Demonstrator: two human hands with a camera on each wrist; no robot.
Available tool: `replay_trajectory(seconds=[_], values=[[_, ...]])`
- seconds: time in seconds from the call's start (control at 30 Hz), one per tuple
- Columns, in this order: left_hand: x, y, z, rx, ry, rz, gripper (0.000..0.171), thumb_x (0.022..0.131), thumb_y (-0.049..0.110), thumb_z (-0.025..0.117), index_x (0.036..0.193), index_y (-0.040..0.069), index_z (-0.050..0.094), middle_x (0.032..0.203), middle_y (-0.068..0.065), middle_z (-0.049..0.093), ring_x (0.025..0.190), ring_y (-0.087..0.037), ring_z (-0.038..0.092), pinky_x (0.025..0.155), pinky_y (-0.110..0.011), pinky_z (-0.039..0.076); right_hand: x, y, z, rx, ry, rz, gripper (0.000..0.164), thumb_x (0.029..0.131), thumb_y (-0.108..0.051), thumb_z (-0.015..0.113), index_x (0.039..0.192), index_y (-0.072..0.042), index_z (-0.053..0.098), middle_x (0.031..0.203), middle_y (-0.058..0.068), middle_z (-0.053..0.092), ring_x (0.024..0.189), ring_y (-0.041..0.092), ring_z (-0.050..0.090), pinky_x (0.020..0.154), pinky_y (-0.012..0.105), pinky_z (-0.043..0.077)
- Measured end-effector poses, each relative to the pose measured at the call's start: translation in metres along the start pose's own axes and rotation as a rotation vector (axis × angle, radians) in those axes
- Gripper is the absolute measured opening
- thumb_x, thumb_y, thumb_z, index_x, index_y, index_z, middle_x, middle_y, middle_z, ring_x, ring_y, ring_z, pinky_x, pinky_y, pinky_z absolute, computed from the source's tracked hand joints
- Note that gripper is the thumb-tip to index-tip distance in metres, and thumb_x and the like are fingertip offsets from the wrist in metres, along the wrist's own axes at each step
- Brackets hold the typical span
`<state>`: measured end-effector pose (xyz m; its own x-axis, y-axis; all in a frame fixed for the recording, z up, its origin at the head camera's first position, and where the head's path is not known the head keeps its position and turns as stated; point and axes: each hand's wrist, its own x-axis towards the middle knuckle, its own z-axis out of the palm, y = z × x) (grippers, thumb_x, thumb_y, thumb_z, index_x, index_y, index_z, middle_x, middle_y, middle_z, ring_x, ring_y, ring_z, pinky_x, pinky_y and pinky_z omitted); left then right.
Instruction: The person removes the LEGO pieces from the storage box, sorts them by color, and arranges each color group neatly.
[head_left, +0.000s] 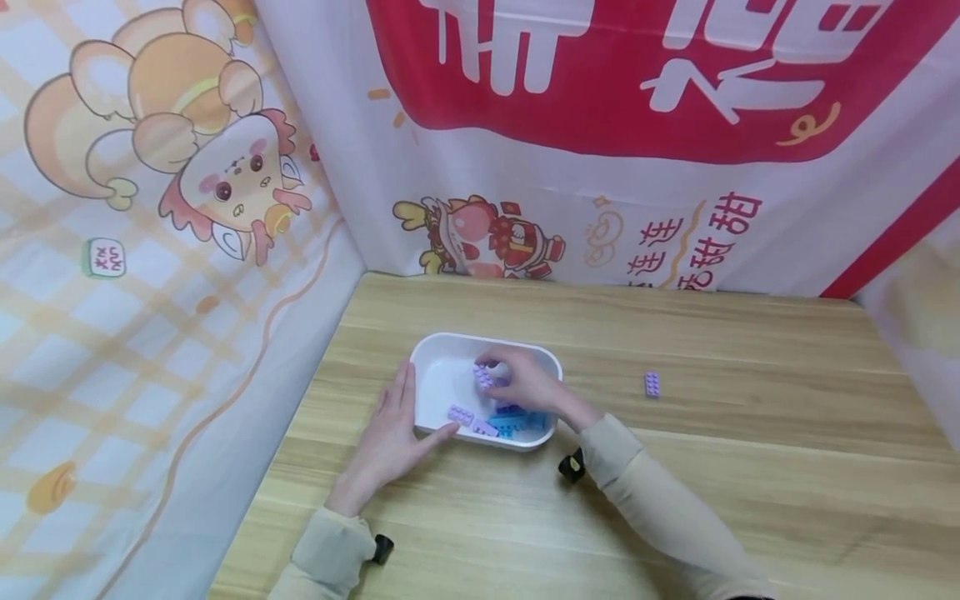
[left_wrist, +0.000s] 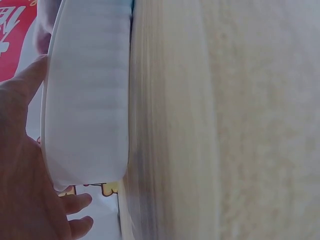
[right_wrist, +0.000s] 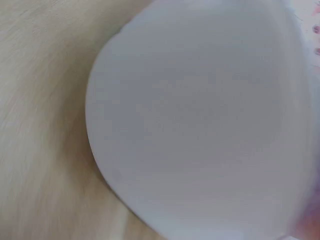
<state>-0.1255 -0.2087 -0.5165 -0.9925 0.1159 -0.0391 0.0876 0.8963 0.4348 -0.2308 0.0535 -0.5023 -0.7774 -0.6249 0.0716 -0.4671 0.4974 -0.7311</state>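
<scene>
"连连" [head_left: 662, 242], "甜甜" [head_left: 722, 232] on backdrop [head_left: 622, 142]

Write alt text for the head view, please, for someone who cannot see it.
A person's right hand pinches a lilac studded toy brick over a white tub, the left hand against its side. Lilac pieces and blue pieces lie inside; a lone brick lies on the wooden table.

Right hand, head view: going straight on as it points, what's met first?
Likely the inner wall of the white tray, with the pinched purple brick leading. Depth is unclear; the right hand might pass above it.
</scene>
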Motion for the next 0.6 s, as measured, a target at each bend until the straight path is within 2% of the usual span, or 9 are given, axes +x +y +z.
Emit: replay_trajectory(seconds=[0.17, 0.3, 0.5, 0.6], values=[[0.000, 0.002, -0.001, -0.005, -0.011, -0.013, 0.134, 0.093, 0.087, 0.060, 0.176, 0.006, -0.007, 0.187, -0.019, -0.004, 0.171, -0.047, 0.015, 0.141, -0.064, 0.015, -0.025, -0.004, -0.022, 0.065, 0.050, 0.041, 0.054, 0.095, -0.009, 0.085, 0.145, -0.004, 0.067, 0.141, 0.015, 0.073, 0.134, 0.036, 0.068, 0.121, 0.061, 0.054], [0.000, 0.002, 0.000, -0.012, -0.009, -0.020, 0.134, 0.093, 0.087, 0.060, 0.176, 0.006, -0.007, 0.187, -0.018, -0.004, 0.172, -0.046, 0.014, 0.141, -0.063, 0.014, -0.042, -0.001, -0.035, 0.093, 0.103, 0.040, 0.054, 0.096, -0.007, 0.082, 0.147, -0.003, 0.066, 0.144, 0.015, 0.071, 0.138, 0.038, 0.065, 0.123, 0.064, 0.051], [0.002, 0.002, 0.001, -0.020, -0.014, -0.016, 0.134, 0.093, 0.089, 0.058, 0.177, 0.008, -0.008, 0.187, -0.018, -0.005, 0.172, -0.045, 0.013, 0.141, -0.063, 0.014, -0.071, 0.012, -0.052, 0.089, 0.229, 0.026, 0.055, 0.093, 0.002, 0.082, 0.145, -0.001, 0.066, 0.148, 0.019, 0.070, 0.141, 0.042, 0.064, 0.124, 0.066, 0.049], [0.001, 0.002, 0.000, -0.033, -0.017, -0.019, 0.134, 0.092, 0.089, 0.058, 0.177, 0.009, -0.009, 0.187, -0.017, -0.006, 0.172, -0.044, 0.012, 0.142, -0.063, 0.013, -0.087, 0.023, -0.063, 0.079, 0.287, 0.052, 0.058, 0.091, 0.004, 0.082, 0.147, -0.001, 0.065, 0.148, 0.021, 0.069, 0.141, 0.043, 0.063, 0.125, 0.067, 0.048]])
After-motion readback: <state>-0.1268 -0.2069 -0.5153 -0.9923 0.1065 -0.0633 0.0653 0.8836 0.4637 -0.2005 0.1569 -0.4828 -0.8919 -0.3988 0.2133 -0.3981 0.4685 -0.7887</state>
